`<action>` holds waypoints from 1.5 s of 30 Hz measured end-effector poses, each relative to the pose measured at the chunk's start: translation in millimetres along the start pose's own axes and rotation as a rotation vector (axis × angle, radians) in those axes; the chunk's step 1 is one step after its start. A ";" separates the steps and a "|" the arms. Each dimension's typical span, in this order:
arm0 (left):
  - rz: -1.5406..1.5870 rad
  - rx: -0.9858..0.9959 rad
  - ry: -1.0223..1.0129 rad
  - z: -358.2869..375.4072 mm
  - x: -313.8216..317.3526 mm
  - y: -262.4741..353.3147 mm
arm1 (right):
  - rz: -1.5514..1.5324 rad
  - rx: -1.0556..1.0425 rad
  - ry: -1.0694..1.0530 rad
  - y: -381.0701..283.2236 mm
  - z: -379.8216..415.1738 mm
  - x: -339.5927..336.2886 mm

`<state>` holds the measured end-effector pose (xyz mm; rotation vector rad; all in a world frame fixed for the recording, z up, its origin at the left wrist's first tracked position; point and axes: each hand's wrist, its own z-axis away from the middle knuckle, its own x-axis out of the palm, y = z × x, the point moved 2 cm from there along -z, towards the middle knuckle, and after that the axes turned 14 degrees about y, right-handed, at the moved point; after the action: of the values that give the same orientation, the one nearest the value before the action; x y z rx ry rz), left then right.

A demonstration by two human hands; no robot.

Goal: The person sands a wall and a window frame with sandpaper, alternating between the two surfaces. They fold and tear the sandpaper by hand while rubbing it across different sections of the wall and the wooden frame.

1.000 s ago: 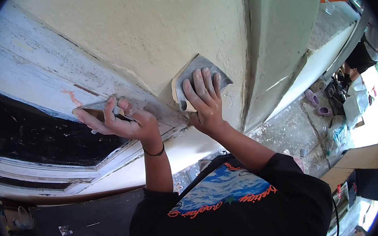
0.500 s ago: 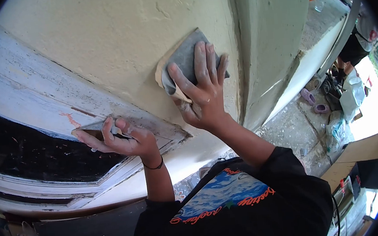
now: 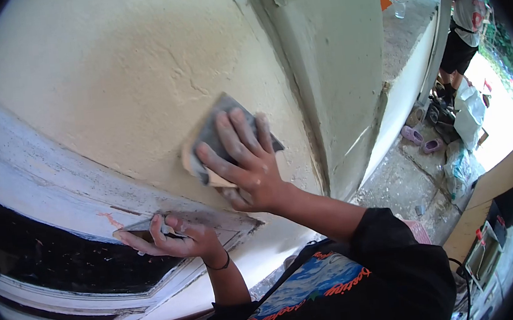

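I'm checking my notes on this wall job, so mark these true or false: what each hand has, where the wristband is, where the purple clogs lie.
1. The right hand presses a grey, tan-backed sheet against the cream wall. True.
2. The left hand is empty. False: the left hand holds a folded grey-and-brown sheet.
3. The thin black wristband is on the right wrist. False: it is on the left.
4. The purple clogs lie on the grey floor. True.
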<state>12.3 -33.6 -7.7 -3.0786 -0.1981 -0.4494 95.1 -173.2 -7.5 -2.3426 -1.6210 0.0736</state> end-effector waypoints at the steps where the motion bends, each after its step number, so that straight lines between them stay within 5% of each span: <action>1: 0.007 -0.022 0.007 0.3 3.3 2.2 | -0.008 -0.013 -0.023 -4.7 -19.5 1.2; 10: -0.018 0.022 0.017 0.9 1.1 -3.6 | -0.073 -0.034 -0.094 -6.0 -9.8 -7.8; 16: -0.099 0.033 -0.017 0.1 1.1 -2.6 | -0.139 -0.034 -0.007 -26.7 -76.2 9.6; 20: 0.007 -0.079 -0.010 -0.4 2.7 2.1 | -0.076 0.046 -0.077 -21.0 -31.5 1.1; 23: -0.076 0.012 -0.029 -4.1 2.5 2.8 | -0.049 0.075 -0.072 -12.5 29.1 -3.7; 31: -0.081 0.007 -0.104 -2.8 3.1 4.1 | -0.120 0.051 0.112 -32.4 -71.0 20.4; 40: 0.000 -0.014 -0.106 0.6 0.5 -5.1 | 0.013 0.056 -0.038 -11.6 27.5 4.1; 45: 0.047 -0.039 -0.137 -2.6 -2.7 -5.9 | 0.060 -0.093 0.049 -23.5 -63.8 22.7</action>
<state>8.3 -28.1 -5.9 -3.1465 -0.1199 -0.2429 95.1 -157.9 62.5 -2.4428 -1.5624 -0.0473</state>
